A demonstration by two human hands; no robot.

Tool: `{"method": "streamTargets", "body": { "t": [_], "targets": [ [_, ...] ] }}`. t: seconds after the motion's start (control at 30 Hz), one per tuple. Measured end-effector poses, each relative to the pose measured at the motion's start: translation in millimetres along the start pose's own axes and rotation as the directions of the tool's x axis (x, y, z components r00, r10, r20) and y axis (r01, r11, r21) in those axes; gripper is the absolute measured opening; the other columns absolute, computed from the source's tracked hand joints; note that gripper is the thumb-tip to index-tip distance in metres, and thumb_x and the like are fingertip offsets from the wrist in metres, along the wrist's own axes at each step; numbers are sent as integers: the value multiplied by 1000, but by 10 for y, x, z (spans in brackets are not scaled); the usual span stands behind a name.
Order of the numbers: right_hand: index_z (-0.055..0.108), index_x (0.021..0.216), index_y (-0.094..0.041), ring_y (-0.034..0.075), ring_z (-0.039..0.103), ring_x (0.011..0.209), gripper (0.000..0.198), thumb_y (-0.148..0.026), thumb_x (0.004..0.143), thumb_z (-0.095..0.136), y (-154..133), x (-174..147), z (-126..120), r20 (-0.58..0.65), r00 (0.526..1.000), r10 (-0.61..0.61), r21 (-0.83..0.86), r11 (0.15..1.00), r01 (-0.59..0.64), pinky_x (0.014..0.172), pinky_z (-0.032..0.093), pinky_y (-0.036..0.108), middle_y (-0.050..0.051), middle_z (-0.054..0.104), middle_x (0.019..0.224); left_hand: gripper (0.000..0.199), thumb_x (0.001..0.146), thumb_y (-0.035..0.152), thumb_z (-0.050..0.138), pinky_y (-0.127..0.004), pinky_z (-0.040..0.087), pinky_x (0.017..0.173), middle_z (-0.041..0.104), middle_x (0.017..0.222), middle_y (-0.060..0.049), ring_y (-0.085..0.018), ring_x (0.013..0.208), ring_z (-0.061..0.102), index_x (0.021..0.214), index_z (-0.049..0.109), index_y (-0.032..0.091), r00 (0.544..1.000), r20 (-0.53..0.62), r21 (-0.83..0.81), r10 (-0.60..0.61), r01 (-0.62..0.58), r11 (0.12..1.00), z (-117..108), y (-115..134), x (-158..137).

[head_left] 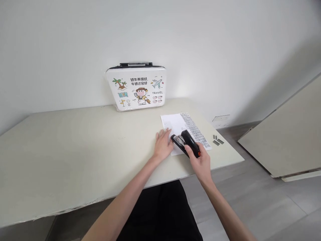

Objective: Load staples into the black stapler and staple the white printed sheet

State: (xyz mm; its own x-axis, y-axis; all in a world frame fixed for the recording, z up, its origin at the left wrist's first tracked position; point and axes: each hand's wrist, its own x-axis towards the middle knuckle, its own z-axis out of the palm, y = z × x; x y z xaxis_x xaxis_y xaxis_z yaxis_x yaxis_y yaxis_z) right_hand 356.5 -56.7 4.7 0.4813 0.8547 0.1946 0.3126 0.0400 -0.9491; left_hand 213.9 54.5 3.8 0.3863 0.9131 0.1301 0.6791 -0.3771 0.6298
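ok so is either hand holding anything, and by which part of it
The right hand holds the stapler by the end nearest the person. The left hand lies at the paper's left edge, no grip visible.

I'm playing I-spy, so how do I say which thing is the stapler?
On the pale table, to the front right of the white cartoon case, lies printed paper. Over the paper, the right hand holds the stapler. It's long and black with an orange-red spot, unlike the small grey strips beside the paper.
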Motion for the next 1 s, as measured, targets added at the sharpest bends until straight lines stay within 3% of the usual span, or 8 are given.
{"method": "streamTargets", "body": {
  "t": [0.1,0.13,0.27,0.43,0.57,0.7,0.9,1.0],
  "targets": [
    [68,108,-22,22,64,85,42,-60,92,66,-26,-3,-6,71,997,-29,-10,1000,30,75,52,32,5,72,95,55,104,38,41,-47,43,119,46,163,-9,-28,154,39,155,49,22,1000,4,-200,-8,8,980,-291,-192,-226],
    [69,107,-22,22,64,84,41,-60,91,66,-38,-5,-1,96,995,-42,-13,999,44,75,52,32,5,72,94,53,103,43,44,-47,48,114,50,161,-7,-29,150,45,153,52,27,1000,8,-269,-29,30,963,-411,-270,-339],
    [69,103,-22,21,63,79,40,-61,91,66,-116,-12,139,213,973,-84,-19,996,90,70,51,31,4,72,89,48,100,53,52,-47,47,116,56,156,-3,-29,146,50,143,61,33,995,-16,-296,-99,90,951,-904,-578,-856],
    [69,104,-23,23,67,84,35,-56,95,64,-274,-32,636,412,890,-193,-5,977,214,72,52,32,5,75,94,40,100,54,54,-47,41,120,67,144,-5,-28,137,59,127,69,29,936,-228,-423,-269,154,893,-1307,-840,-1358],
    [69,107,-25,25,68,94,30,-53,95,64,-388,-40,1094,554,789,-265,26,953,301,77,53,35,5,76,104,36,99,52,56,-48,46,116,69,138,-9,-28,128,65,121,67,26,856,-333,-529,-395,177,830,-1368,-950,-1549],
    [69,107,-26,24,68,95,30,-52,95,66,-411,-31,1405,618,731,-290,46,941,335,82,53,35,4,75,104,32,99,46,57,-47,43,119,67,139,-10,-27,134,60,121,64,24,831,-408,-494,-379,147,857,-1291,-1018,-1602],
    [68,113,-25,23,68,99,36,-56,97,61,-407,-33,1437,662,704,-256,61,955,290,90,52,37,5,75,110,33,101,44,55,-47,44,118,63,144,-12,-26,139,56,127,57,25,803,-436,-507,-407,154,848,-1209,-1062,-1643],
    [67,115,-26,23,69,110,43,-56,107,39,-384,-44,1390,620,752,-224,100,973,208,100,50,39,5,75,117,32,100,43,55,-46,45,116,63,143,-12,-26,138,57,127,56,25,803,-440,-509,-401,145,848,-1202,-1045,-1661]
  ]
}}
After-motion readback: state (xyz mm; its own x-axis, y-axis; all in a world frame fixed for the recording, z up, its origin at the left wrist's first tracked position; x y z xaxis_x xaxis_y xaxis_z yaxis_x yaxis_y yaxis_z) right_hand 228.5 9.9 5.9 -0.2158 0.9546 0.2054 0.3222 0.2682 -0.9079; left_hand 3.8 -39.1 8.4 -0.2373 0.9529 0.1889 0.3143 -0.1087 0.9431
